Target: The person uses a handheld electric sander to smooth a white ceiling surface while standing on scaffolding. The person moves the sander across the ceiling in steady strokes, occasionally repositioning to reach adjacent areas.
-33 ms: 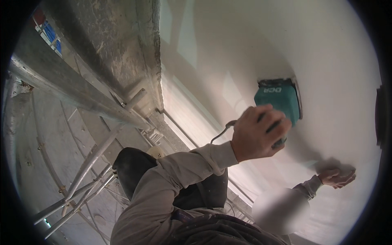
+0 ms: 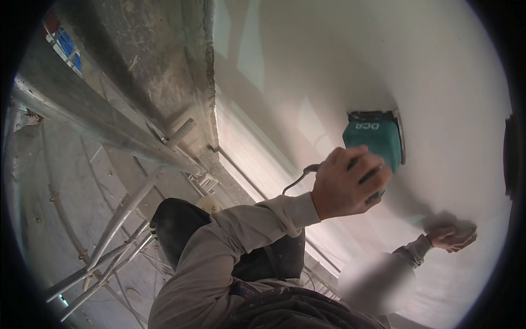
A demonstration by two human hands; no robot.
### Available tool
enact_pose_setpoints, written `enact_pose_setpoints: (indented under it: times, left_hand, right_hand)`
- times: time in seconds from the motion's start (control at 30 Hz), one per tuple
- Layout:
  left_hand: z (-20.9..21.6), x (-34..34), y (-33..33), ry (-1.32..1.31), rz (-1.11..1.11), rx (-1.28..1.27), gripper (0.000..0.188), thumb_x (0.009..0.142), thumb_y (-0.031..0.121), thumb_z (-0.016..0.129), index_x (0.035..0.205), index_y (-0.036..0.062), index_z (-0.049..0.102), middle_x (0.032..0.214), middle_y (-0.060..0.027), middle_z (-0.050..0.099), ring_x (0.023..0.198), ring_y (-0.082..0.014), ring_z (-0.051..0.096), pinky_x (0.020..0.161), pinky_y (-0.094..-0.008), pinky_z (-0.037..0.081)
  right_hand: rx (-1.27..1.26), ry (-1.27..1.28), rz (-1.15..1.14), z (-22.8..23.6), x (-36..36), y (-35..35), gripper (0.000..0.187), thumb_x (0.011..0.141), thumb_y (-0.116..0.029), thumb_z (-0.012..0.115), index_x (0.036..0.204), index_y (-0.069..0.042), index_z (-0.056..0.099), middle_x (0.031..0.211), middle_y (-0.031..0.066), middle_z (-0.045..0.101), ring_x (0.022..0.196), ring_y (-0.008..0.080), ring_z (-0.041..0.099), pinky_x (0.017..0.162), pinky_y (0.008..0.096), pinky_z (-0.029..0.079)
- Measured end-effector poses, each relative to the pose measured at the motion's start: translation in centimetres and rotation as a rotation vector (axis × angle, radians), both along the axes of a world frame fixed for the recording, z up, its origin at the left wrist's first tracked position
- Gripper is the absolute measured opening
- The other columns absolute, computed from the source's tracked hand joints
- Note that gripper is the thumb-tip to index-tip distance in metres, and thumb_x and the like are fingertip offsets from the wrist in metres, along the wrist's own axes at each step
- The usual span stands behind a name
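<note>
My left hand grips the back of a teal electric sander, whose pad is pressed flat against the white wall. A thin grey cord leaves the sander by my wrist. My right hand lies flat on the wall lower right of the sander, holding nothing, with a faint shadow around it. Both arms wear light grey long sleeves. A blurred patch hides the area over my right forearm.
Grey metal scaffold tubes cross the left side, and more tubes run below them. A rough concrete beam meets the wall at upper left. My knee in dark trousers is bent below. A floor edge lies far beneath.
</note>
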State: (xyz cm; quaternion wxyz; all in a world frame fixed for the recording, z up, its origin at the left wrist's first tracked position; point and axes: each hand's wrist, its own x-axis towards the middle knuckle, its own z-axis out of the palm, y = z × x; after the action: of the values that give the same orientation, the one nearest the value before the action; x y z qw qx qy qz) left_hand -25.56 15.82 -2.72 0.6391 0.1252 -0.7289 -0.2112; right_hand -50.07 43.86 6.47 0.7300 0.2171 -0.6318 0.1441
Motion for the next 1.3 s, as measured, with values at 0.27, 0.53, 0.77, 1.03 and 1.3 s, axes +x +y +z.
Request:
enact_pose_setpoints:
  times: [0.27,0.53,0.77,1.03,1.3]
  left_hand:
    - [-3.5,-0.1,-0.6,0.001,0.031,-0.09,0.034,0.065,0.023,0.077,0.095,0.0236,0.064,0.1,0.003,0.06,0.093,-0.0232,0.059,0.073,-0.0356,0.053]
    - [-3.4,1.9,-9.6,0.135,0.142,0.126,0.041,0.062,0.008,0.074,0.1,0.0083,0.06,0.099,-0.0068,0.056,0.083,-0.0256,0.058,0.07,-0.0346,0.051]
    - [-3.2,1.9,-8.4,0.169,0.175,0.19,0.045,0.06,0.013,0.077,0.102,0.0117,0.058,0.102,-0.0094,0.057,0.091,-0.028,0.057,0.068,-0.0369,0.053]
    - [-6.3,0.8,-2.0,-0.008,-0.006,0.036,0.06,0.06,0.015,0.082,0.114,0.0279,0.057,0.128,-0.0071,0.048,0.109,-0.0275,0.052,0.079,-0.0379,0.053]
    - [-10.2,1.4,-5.0,0.001,0.11,-0.026,0.049,0.059,0.02,0.084,0.102,0.0234,0.061,0.11,-0.0049,0.056,0.1,-0.0262,0.057,0.074,-0.0372,0.055]
  right_hand:
    - [-0.023,-0.033,-0.003,-0.1,1.1,-1.0,0.077,0.09,-0.074,0.024,0.135,-0.018,0.052,0.142,0.013,0.044,0.131,0.0319,0.039,0.104,0.0555,0.026]
    - [0.013,-0.01,0.078,0.0,0.0,0.2,0.058,0.091,-0.051,0.035,0.134,-0.018,0.052,0.143,0.0107,0.044,0.131,0.0318,0.04,0.104,0.0561,0.026]
    - [-0.034,-0.051,0.068,-0.4,-0.3,-0.1,0.058,0.089,-0.05,0.036,0.136,-0.02,0.051,0.144,0.0088,0.043,0.133,0.0317,0.036,0.103,0.0583,0.023]
    - [-0.058,-0.069,0.076,-0.5,-0.8,0.8,0.063,0.086,-0.059,0.036,0.137,-0.025,0.05,0.144,0.0108,0.042,0.134,0.0331,0.032,0.102,0.0599,0.02]
    - [-0.041,-0.071,0.113,-0.3,-1.3,1.3,0.064,0.086,-0.063,0.035,0.136,-0.025,0.051,0.144,0.0088,0.042,0.134,0.0317,0.032,0.102,0.0599,0.02]
